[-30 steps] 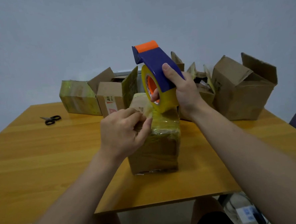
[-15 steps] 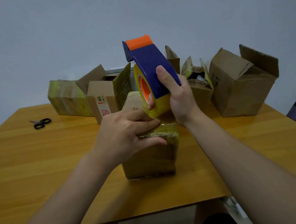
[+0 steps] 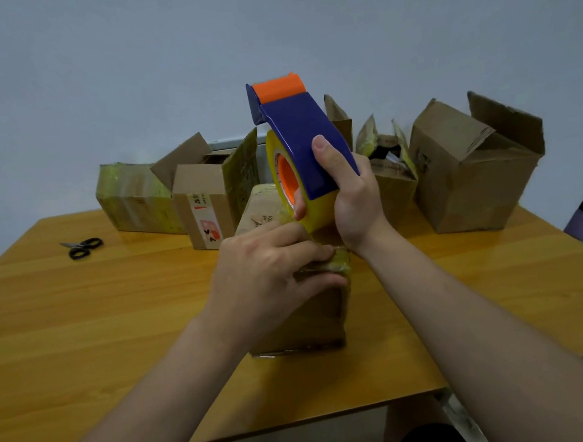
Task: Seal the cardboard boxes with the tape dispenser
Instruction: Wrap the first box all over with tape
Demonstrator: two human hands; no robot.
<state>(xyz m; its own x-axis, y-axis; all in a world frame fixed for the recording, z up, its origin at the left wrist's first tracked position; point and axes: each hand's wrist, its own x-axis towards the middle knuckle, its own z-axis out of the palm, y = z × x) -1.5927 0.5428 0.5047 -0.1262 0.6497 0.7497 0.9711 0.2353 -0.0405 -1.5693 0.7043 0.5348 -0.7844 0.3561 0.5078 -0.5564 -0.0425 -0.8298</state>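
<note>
Tape dispenser (image 3: 298, 131) — blue and orange, yellow roll — is tilted above the box (image 3: 309, 318) at the table's (image 3: 84, 319) centre, gripped by the right hand (image 3: 350, 203), likely to draw the tape taut. The left hand (image 3: 262, 274) pinches the box's near top edge, pinning the tape end. At 11 o'clock an open box (image 3: 199, 182) bears a red-and-white label (image 3: 208, 222) — print unreadable.

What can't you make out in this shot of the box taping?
Head view only.
1. Top seam of the front box: covered by the left hand and tape dispenser.
2. Label on the open box behind: print too small.
3. Inside of the big right box: behind its walls.
</note>
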